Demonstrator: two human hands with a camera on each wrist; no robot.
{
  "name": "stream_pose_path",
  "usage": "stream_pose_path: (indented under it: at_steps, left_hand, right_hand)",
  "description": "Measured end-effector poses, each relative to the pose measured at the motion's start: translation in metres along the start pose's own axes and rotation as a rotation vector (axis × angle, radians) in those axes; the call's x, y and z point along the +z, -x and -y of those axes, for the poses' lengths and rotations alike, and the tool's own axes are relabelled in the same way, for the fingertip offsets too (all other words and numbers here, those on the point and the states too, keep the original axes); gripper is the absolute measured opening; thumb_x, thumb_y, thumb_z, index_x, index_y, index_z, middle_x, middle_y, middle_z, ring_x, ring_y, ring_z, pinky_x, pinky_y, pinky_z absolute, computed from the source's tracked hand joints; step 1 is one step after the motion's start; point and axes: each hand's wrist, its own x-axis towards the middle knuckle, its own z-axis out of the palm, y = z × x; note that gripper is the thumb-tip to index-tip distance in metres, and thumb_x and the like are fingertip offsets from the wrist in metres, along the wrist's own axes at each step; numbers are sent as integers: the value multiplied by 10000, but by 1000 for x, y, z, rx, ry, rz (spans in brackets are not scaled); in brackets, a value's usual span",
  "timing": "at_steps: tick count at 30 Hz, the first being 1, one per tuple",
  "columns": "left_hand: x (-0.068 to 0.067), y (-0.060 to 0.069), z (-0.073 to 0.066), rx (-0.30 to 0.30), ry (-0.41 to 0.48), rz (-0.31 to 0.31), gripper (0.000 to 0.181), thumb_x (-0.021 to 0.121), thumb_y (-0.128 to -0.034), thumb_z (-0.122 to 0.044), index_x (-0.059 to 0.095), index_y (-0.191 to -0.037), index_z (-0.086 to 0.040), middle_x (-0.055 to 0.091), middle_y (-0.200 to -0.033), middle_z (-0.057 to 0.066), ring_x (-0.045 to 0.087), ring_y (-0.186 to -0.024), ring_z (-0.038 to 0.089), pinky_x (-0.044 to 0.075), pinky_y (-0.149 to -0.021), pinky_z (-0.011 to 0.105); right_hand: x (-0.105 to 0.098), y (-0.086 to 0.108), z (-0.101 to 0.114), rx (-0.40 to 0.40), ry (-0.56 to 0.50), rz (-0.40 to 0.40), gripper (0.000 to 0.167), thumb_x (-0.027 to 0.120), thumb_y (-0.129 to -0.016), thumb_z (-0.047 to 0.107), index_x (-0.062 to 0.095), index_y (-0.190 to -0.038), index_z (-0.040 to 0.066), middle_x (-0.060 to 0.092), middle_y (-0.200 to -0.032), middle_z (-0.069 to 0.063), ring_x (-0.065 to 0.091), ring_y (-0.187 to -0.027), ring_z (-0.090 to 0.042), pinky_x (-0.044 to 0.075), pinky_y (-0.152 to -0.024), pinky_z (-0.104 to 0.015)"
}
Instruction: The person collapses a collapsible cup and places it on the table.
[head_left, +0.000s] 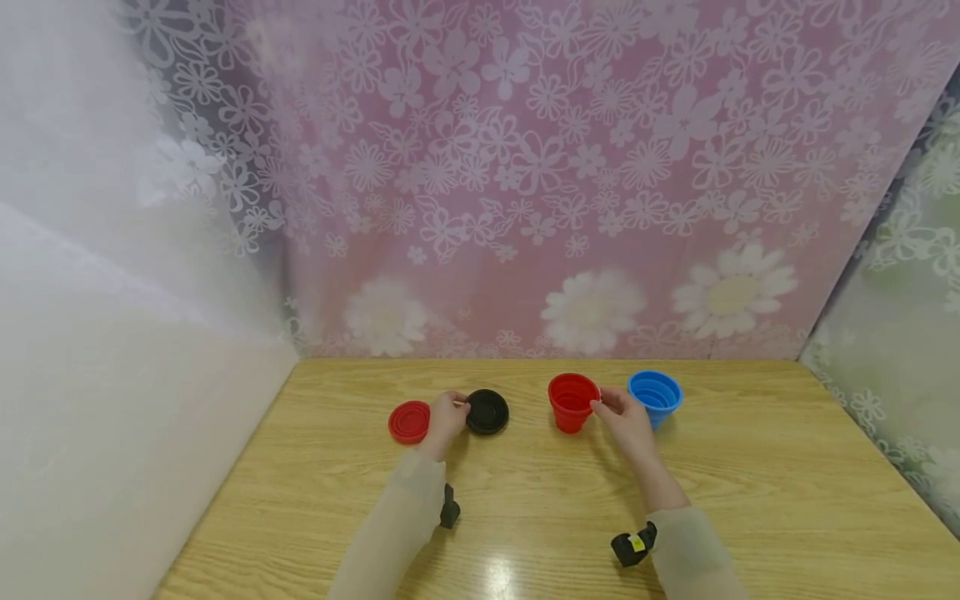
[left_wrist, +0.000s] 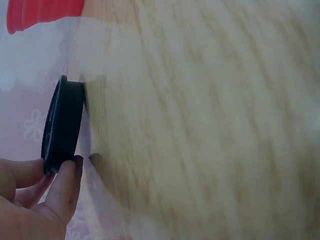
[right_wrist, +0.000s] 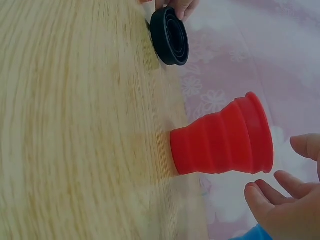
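Note:
My left hand [head_left: 446, 418] pinches the near-left edge of a black collapsed folding cup [head_left: 487, 413]. Thumb and fingers grip its rim in the left wrist view, where the flattened black cup [left_wrist: 65, 125] shows from the side. An expanded red folding cup [head_left: 572, 417] stands upright to its right. Beside that cup's right rim is my right hand [head_left: 628, 427]. From the right wrist, its thumb and fingers [right_wrist: 257, 200] look spread just off the rim of the red cup [right_wrist: 220, 137], holding nothing. An expanded blue folding cup [head_left: 656, 393] stands behind the right hand, partly hidden.
A flattened red cup [head_left: 409, 422] lies left of the left hand, its right edge close to that hand. Everything stands on a wood-grain table [head_left: 525, 500]. A pink flowered curtain [head_left: 480, 208] hangs at the table's back edge, with pale sheets at both sides.

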Motion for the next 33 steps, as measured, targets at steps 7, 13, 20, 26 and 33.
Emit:
stream_pose_path:
  at_steps: [7,13,20,26,33]
  left_hand:
    - [29,-36,67,-14,-154,-16,124,643,-802,-173,649,-865,-66,608,-780,50,548,-683,184,450,-543,293]
    - [76,-95,186,-37,-181,-7,202,704,-725,-358,640,-848,-210,588,-803,-59,546,-721,139,461,-570,306]
    - [35,-33,51,22,-210,-20,326,673,-772,-298,647,-1005,-71,617,-963,64,565,-901,217,481,-699,333]
    - [-17,50,-124,4,-53,60,349,621,-819,-101,561,-1105,89,566,-1078,216,516,-1012,330,444,-823,409]
    - [-6,67,-163,-18,71,154,364,566,-867,-104,504,-1176,78,531,-1142,208,503,-1052,292,470,-798,315]
  right_hand:
    - [-1,1,4,18,18,18,486,512,-901,167,358,-1272,-107,407,-1241,-292,382,-1144,-386,361,-925,-452]
    - [-2,-2,2,30,12,32,505,520,-897,186,352,-1283,-93,417,-1237,-282,388,-1141,-382,358,-930,-447]
    - [-2,-3,2,28,41,37,486,508,-901,177,356,-1287,-76,424,-1239,-273,390,-1142,-377,365,-922,-454]
    - [-2,-4,0,25,43,42,502,512,-902,196,349,-1286,-85,424,-1233,-278,396,-1135,-380,367,-921,-451]
    - [-2,-4,-1,27,31,44,487,511,-903,174,351,-1285,-83,432,-1226,-277,402,-1130,-380,365,-924,-446]
